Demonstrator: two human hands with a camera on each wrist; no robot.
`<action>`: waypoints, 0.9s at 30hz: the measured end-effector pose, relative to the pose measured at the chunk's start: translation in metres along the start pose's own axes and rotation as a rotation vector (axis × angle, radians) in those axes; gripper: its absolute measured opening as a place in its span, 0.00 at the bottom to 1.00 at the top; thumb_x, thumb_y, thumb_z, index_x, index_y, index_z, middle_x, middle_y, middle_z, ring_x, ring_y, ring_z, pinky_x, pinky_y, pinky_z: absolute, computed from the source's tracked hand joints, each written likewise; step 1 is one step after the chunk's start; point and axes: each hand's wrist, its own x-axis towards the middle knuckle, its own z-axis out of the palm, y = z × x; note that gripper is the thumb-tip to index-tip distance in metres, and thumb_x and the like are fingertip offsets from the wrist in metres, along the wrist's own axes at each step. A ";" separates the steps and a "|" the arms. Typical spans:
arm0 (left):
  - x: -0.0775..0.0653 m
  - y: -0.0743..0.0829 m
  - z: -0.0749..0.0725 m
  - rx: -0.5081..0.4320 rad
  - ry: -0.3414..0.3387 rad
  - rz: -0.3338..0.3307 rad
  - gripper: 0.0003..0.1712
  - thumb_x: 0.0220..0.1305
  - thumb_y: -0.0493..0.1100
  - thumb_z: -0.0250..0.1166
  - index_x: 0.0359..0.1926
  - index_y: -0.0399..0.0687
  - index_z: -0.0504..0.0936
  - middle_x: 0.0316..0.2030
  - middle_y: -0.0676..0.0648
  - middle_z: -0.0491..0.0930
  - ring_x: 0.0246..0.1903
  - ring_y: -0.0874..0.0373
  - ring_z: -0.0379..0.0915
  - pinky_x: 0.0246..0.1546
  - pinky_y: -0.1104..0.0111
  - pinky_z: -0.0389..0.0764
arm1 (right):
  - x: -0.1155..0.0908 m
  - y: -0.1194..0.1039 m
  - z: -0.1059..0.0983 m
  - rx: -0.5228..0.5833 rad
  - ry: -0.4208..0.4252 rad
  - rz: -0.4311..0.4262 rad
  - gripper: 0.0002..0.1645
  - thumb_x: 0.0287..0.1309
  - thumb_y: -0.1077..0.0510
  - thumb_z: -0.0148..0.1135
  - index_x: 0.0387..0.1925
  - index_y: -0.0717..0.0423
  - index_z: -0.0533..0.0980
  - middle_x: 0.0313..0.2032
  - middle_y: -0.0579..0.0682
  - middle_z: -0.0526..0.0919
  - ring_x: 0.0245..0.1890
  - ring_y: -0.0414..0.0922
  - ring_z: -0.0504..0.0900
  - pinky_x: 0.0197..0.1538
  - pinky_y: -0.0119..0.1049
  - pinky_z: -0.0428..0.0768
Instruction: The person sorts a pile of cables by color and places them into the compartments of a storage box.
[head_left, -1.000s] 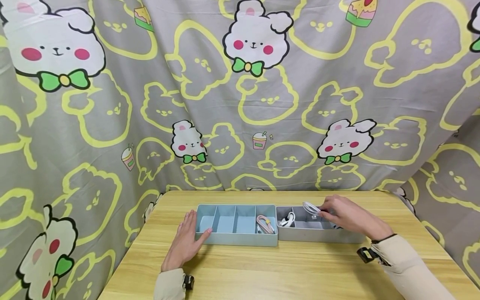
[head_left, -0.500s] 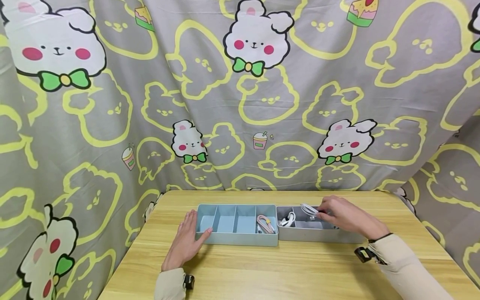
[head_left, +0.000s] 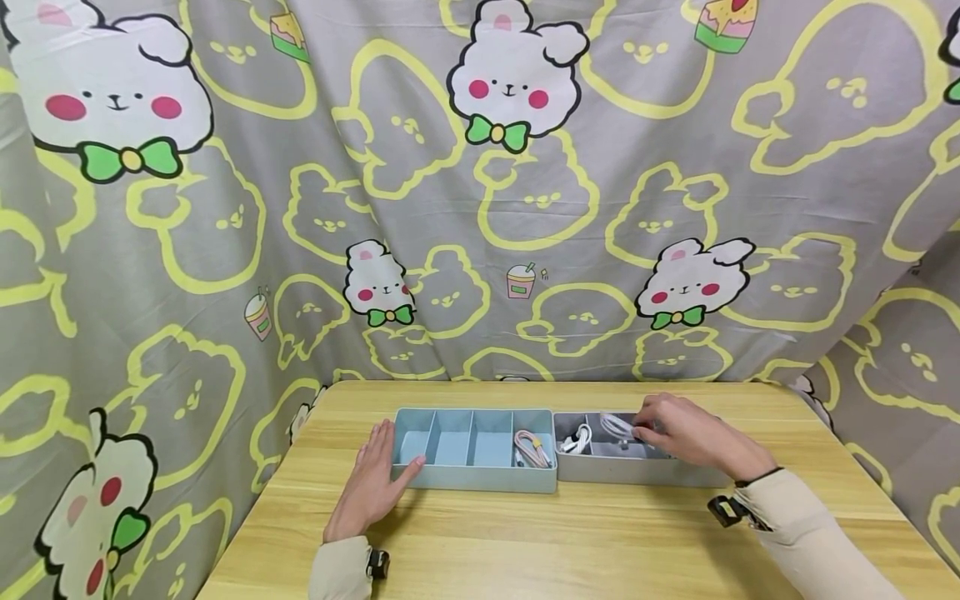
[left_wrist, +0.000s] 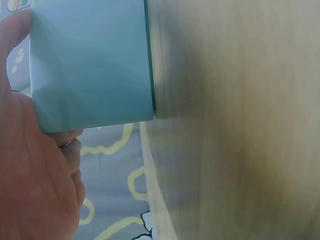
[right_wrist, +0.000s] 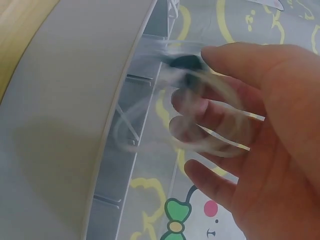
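My right hand pinches a coiled white cable over the grey divided box. In the right wrist view this cable is blurred, with a dark tie at the thumb and index fingertips; the other fingers are spread. On the left, my left hand lies against the end of the light blue divided box, thumb at its front rim and fingers extended along its left side. A pink cable coil lies in the blue box's rightmost compartment. Another white cable sits in the grey box's leftmost compartment.
Both boxes stand end to end on a wood-grain table. A patterned grey curtain hangs behind and along the sides. Black wrist cameras are strapped over the beige sleeves.
The right hand has shifted slightly left, and the coiled cable has moved left, then sunk a little lower over the grey box. The left hand and both boxes have stayed put.
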 end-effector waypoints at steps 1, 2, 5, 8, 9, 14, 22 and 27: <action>0.000 0.000 0.000 0.000 -0.001 0.001 0.57 0.75 0.70 0.51 0.81 0.32 0.44 0.83 0.34 0.41 0.83 0.36 0.35 0.81 0.39 0.43 | 0.000 0.000 0.000 -0.001 0.001 0.000 0.06 0.67 0.57 0.68 0.38 0.52 0.89 0.32 0.37 0.80 0.31 0.29 0.71 0.32 0.28 0.73; 0.000 0.000 0.000 0.001 -0.001 0.002 0.56 0.75 0.70 0.51 0.81 0.32 0.44 0.83 0.34 0.41 0.83 0.36 0.35 0.81 0.39 0.43 | 0.000 0.000 0.000 0.001 0.002 0.002 0.06 0.67 0.57 0.67 0.38 0.51 0.89 0.32 0.37 0.80 0.31 0.29 0.72 0.32 0.28 0.73; 0.000 0.001 0.001 0.006 0.010 0.008 0.56 0.75 0.70 0.51 0.81 0.31 0.45 0.82 0.33 0.42 0.83 0.35 0.37 0.81 0.39 0.44 | 0.000 0.000 0.000 0.011 -0.002 0.022 0.06 0.67 0.57 0.67 0.39 0.50 0.88 0.33 0.37 0.80 0.31 0.29 0.72 0.33 0.29 0.74; -0.001 0.001 0.001 0.012 0.021 0.014 0.56 0.75 0.69 0.51 0.81 0.30 0.46 0.82 0.32 0.43 0.82 0.34 0.38 0.81 0.38 0.45 | -0.001 -0.001 -0.001 0.025 0.015 0.040 0.07 0.68 0.57 0.67 0.42 0.52 0.88 0.35 0.39 0.81 0.32 0.29 0.74 0.34 0.30 0.76; -0.001 0.002 0.001 0.011 0.025 0.016 0.56 0.75 0.69 0.52 0.80 0.30 0.46 0.82 0.32 0.43 0.82 0.34 0.38 0.80 0.38 0.46 | -0.002 -0.002 -0.002 0.025 0.024 0.041 0.08 0.68 0.57 0.67 0.43 0.53 0.88 0.36 0.39 0.81 0.33 0.30 0.75 0.35 0.30 0.78; -0.002 0.004 0.000 0.001 0.032 0.020 0.56 0.75 0.69 0.52 0.80 0.29 0.47 0.82 0.32 0.44 0.82 0.33 0.39 0.80 0.38 0.46 | -0.004 -0.001 -0.005 0.001 0.076 0.037 0.08 0.67 0.57 0.67 0.44 0.54 0.88 0.39 0.41 0.84 0.38 0.35 0.81 0.40 0.35 0.83; 0.000 0.002 0.000 0.000 0.007 0.006 0.56 0.75 0.69 0.52 0.81 0.31 0.45 0.82 0.33 0.41 0.83 0.35 0.37 0.81 0.39 0.44 | -0.008 0.000 -0.009 -0.006 0.086 0.050 0.08 0.67 0.56 0.67 0.44 0.52 0.87 0.39 0.40 0.83 0.38 0.34 0.81 0.41 0.37 0.84; 0.000 -0.001 0.001 -0.001 0.008 0.006 0.56 0.75 0.69 0.51 0.81 0.31 0.44 0.82 0.33 0.43 0.83 0.36 0.37 0.81 0.39 0.44 | -0.012 0.001 -0.011 -0.024 0.110 0.043 0.07 0.67 0.56 0.68 0.44 0.51 0.87 0.39 0.39 0.83 0.38 0.35 0.82 0.40 0.36 0.83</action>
